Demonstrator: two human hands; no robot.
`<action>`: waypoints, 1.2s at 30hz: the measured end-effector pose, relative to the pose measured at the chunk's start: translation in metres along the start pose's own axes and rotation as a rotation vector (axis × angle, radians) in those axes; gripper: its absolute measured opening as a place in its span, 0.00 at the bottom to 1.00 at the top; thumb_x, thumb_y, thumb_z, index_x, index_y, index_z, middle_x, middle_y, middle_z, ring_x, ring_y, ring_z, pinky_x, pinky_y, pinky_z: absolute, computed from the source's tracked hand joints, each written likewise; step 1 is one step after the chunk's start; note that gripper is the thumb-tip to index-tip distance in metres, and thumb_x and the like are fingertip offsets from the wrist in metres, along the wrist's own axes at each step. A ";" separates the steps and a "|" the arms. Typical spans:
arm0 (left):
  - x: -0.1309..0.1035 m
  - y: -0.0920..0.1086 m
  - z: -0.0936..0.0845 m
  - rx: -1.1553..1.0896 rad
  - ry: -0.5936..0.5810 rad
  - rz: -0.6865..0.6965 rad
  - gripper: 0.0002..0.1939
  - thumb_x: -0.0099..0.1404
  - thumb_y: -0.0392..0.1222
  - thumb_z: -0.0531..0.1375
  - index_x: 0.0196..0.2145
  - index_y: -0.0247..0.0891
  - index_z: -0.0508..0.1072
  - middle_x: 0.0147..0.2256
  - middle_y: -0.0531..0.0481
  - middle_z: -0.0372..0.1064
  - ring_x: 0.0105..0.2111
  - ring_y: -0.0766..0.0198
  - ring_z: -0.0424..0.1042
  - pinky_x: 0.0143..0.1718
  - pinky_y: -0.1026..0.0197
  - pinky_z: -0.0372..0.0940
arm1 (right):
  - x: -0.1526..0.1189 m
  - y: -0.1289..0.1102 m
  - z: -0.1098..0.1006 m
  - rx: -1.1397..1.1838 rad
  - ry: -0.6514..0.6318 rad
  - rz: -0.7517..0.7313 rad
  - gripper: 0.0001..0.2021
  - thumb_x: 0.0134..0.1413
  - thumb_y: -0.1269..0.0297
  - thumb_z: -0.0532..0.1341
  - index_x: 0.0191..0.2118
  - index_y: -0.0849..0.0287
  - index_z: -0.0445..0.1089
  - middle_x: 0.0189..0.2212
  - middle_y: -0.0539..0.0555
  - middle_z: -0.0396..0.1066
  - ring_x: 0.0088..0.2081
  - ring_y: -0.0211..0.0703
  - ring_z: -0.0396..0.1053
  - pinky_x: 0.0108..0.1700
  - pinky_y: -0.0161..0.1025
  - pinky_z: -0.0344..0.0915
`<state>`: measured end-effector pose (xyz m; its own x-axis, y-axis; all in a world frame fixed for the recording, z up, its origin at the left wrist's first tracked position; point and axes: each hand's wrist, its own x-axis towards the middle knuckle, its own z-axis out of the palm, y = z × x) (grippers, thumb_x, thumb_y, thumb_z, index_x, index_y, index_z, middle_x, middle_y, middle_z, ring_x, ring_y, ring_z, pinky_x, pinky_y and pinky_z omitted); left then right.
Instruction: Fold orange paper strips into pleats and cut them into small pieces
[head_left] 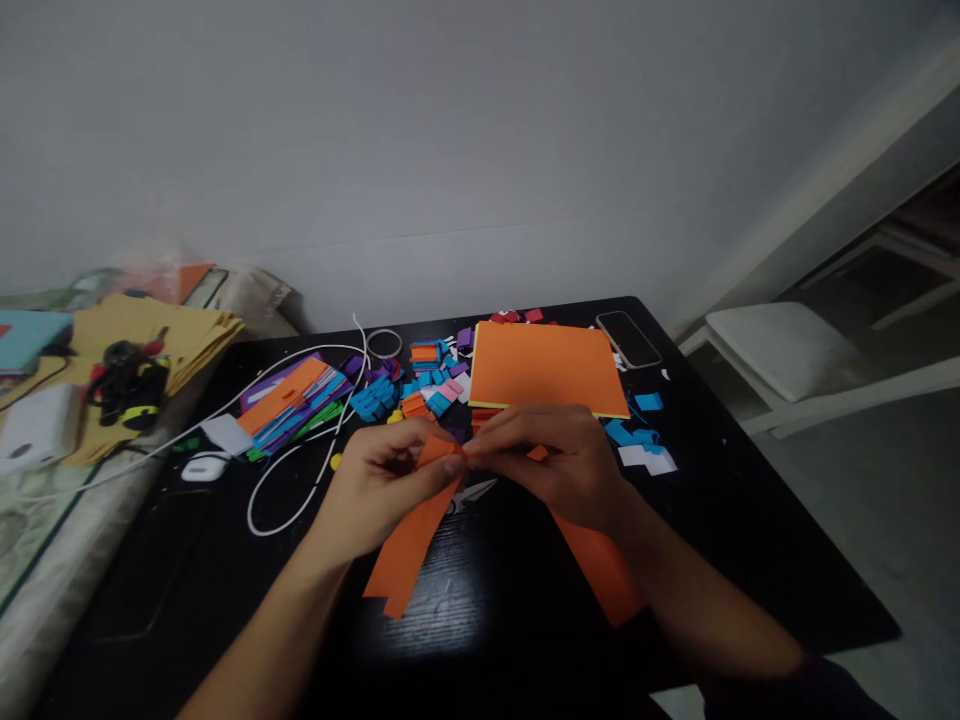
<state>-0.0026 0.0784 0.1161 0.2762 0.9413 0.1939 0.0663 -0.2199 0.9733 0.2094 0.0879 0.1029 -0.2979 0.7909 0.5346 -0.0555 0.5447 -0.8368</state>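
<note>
My left hand [394, 480] pinches an orange paper strip [416, 540] between thumb and fingers; its lower end hangs toward me and splits into two overlapping tails. My right hand [551, 460] meets it at the strip's upper end, fingertips closed on the paper there. Beneath my right hand and forearm lies another orange paper piece [600, 570]. The scissors [472, 493] rest on the black table just behind my hands, with only the blades showing. Beyond my right hand sits a stack of orange sheets [547, 365] with a yellow edge.
Folded blue pieces [375, 398] and other small coloured bits crowd the table's back. A strip pile [296, 400], a white cable [259, 510] and an earphone case [205, 467] lie left. A phone [628, 340] is at back right, a white stool [780, 350] beyond the table [750, 560].
</note>
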 end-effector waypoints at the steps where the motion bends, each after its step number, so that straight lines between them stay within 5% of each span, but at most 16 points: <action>1: 0.000 0.000 0.000 -0.008 0.000 -0.011 0.03 0.63 0.35 0.70 0.33 0.41 0.85 0.20 0.57 0.70 0.18 0.73 0.59 0.20 0.69 0.53 | 0.000 0.000 0.000 0.006 0.002 0.009 0.09 0.61 0.71 0.74 0.43 0.49 0.86 0.38 0.49 0.86 0.39 0.41 0.84 0.43 0.38 0.82; 7: 0.001 -0.003 -0.001 0.002 -0.006 -0.069 0.04 0.64 0.39 0.70 0.30 0.39 0.84 0.18 0.56 0.65 0.18 0.71 0.56 0.19 0.66 0.51 | 0.001 -0.002 0.001 0.013 0.005 0.073 0.06 0.60 0.69 0.75 0.41 0.48 0.86 0.37 0.49 0.86 0.37 0.41 0.83 0.42 0.38 0.81; 18: -0.001 -0.005 -0.001 0.064 0.047 -0.033 0.04 0.63 0.41 0.71 0.31 0.39 0.84 0.24 0.52 0.75 0.23 0.67 0.69 0.25 0.64 0.61 | 0.005 -0.011 0.000 0.158 -0.040 0.373 0.03 0.58 0.65 0.74 0.38 0.57 0.84 0.33 0.52 0.84 0.32 0.40 0.81 0.36 0.36 0.78; 31: -0.002 -0.006 0.000 0.200 0.038 0.103 0.10 0.69 0.41 0.66 0.29 0.39 0.81 0.23 0.53 0.74 0.23 0.67 0.68 0.25 0.65 0.61 | 0.004 -0.010 0.008 0.212 -0.029 0.393 0.03 0.61 0.66 0.70 0.35 0.58 0.79 0.29 0.49 0.79 0.29 0.36 0.76 0.33 0.33 0.73; 36: -0.001 -0.007 0.004 0.055 0.019 -0.046 0.12 0.70 0.46 0.66 0.31 0.38 0.80 0.25 0.50 0.78 0.22 0.66 0.71 0.23 0.66 0.62 | 0.003 -0.006 0.007 0.201 0.020 0.402 0.04 0.62 0.65 0.70 0.35 0.58 0.79 0.29 0.49 0.79 0.30 0.36 0.76 0.34 0.34 0.73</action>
<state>0.0006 0.0783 0.1091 0.2534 0.9553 0.1522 0.1312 -0.1898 0.9730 0.2025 0.0847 0.1086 -0.3152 0.9350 0.1624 -0.1234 0.1293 -0.9839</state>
